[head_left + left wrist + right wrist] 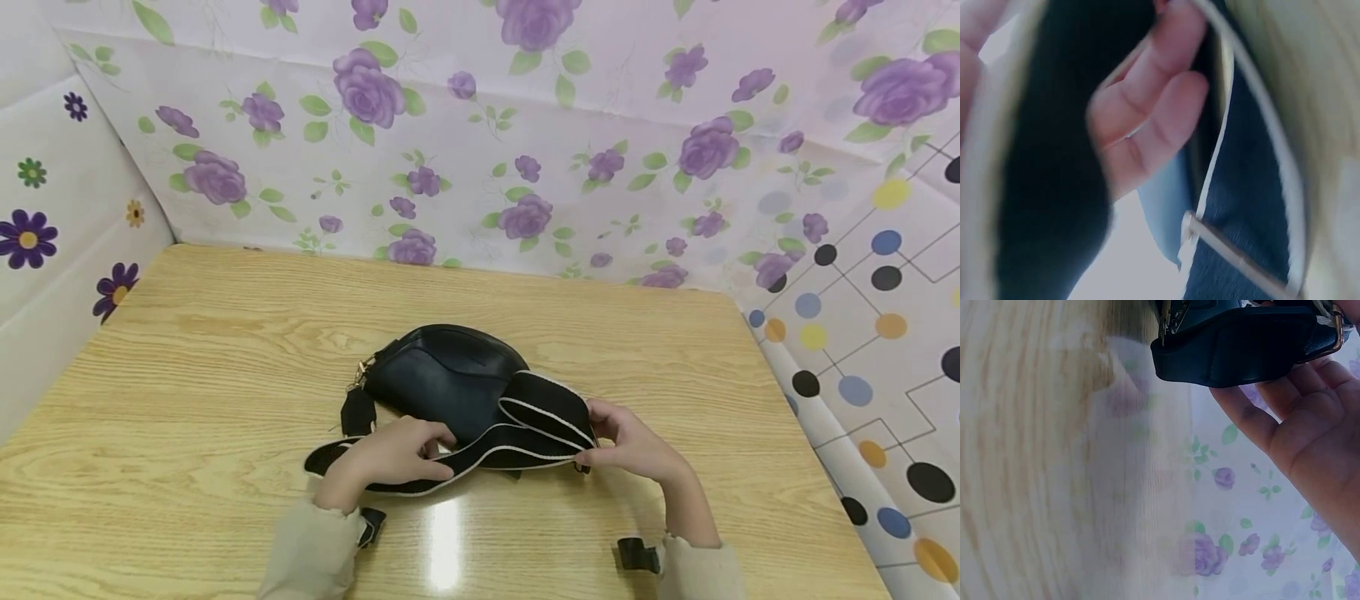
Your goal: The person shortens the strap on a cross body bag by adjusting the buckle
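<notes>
A black half-moon bag (442, 375) lies on the table, its wide black strap (536, 410) with white edging looped in front and to the right. My left hand (393, 457) holds the strap near the bag's lower left, thumb in front and fingers (1172, 112) behind it. A metal slider (1235, 255) crosses the strap in the left wrist view. At the strap's right end, my right hand (630, 442) pinches the folded band. Close to its fingers in the right wrist view are a black leather tab (1241, 350) and a gold-coloured ring (1338, 331).
A black tag (358, 412) hangs from a gold-coloured clasp (362, 372) at the bag's left end. The wood-grain table (225, 350) meets a purple-flowered wall covering (465, 167) at the back. Patterned sheets stand on both sides.
</notes>
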